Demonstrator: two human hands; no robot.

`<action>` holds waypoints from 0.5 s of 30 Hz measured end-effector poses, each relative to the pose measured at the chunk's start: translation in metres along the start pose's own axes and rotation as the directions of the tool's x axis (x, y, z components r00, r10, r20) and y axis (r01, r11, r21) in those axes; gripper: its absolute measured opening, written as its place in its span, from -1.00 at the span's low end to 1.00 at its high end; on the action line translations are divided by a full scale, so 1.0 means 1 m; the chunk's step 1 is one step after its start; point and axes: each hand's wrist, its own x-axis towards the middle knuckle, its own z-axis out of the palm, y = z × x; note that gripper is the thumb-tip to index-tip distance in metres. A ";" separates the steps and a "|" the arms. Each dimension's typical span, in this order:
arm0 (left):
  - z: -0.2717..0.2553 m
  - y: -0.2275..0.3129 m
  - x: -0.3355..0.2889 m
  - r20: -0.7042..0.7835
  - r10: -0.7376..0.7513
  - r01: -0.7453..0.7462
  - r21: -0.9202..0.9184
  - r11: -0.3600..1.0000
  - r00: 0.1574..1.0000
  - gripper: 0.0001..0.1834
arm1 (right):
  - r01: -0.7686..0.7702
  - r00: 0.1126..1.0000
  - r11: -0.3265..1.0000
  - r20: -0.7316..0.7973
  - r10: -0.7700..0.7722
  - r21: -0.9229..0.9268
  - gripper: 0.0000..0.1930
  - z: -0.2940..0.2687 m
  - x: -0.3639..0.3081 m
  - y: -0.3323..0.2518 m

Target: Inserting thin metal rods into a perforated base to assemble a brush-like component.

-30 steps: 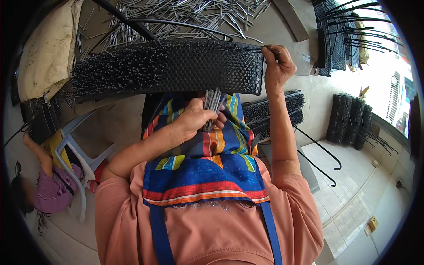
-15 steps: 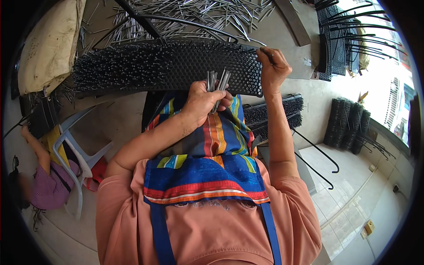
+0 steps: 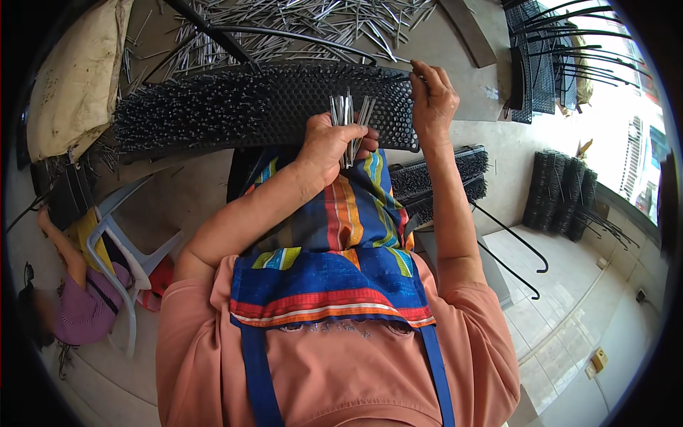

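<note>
**Bunch of thin silvery strips point(image 3: 346, 112) in hand, at a part-bristled black board point(image 3: 306, 107)**

Closest to the eye, an orange-pink shirt point(image 3: 334, 377) under a blue striped apron point(image 3: 320, 292). Just beyond, bare forearms point(image 3: 260, 206), angled inward on the left and nearly straight on the right. In the left hand point(image 3: 334, 146), a curled grip, thumb pressed over the bunch, with the strips upright and slightly fanned in front of the board's near edge. At the board's right end, the right hand point(image 3: 435, 107), raised, thumb and forefinger near the far corner; impossible to tell whether pinched together or holding a strip.

Straight ahead, the long board itself: dense dark bristles point(image 3: 185, 107) on the left, bare holes through the middle, more bristles along the far edge. Judging by this, probably at the step of filling holes at the right end, strip by strip. For the next move, a need for a fine fingertip pinch, good aim at one small hole, and a left grip loose enough to give up a single strip without spilling the rest.

Farther off, on a grey table point(image 3: 434, 46), a scattered heap point(image 3: 356, 21) of similar strips; to the left, a pale sack point(image 3: 78, 78). Down to the right, more bristled boards point(image 3: 441, 171) near bent black handles point(image 3: 509, 238). Farthest, bristled bundles point(image 3: 558, 196) near a bright window point(image 3: 640, 156).
</note>
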 end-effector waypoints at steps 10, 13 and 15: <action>0.003 0.002 0.001 0.040 -0.018 0.020 -0.043 0.999 0.999 -0.93 | -0.107 0.993 0.992 -0.056 0.103 -0.069 -0.84 -0.017 -0.014 -0.020; 0.008 0.000 0.000 0.066 -0.001 0.002 -0.016 1.000 0.998 -0.93 | -0.654 0.739 0.624 0.536 0.408 0.427 -0.93 -0.023 -0.019 -0.035; 0.010 -0.002 0.000 0.093 0.013 -0.014 0.011 1.000 0.996 -0.94 | -0.729 0.677 0.501 0.597 0.430 0.466 -0.92 -0.021 -0.028 -0.045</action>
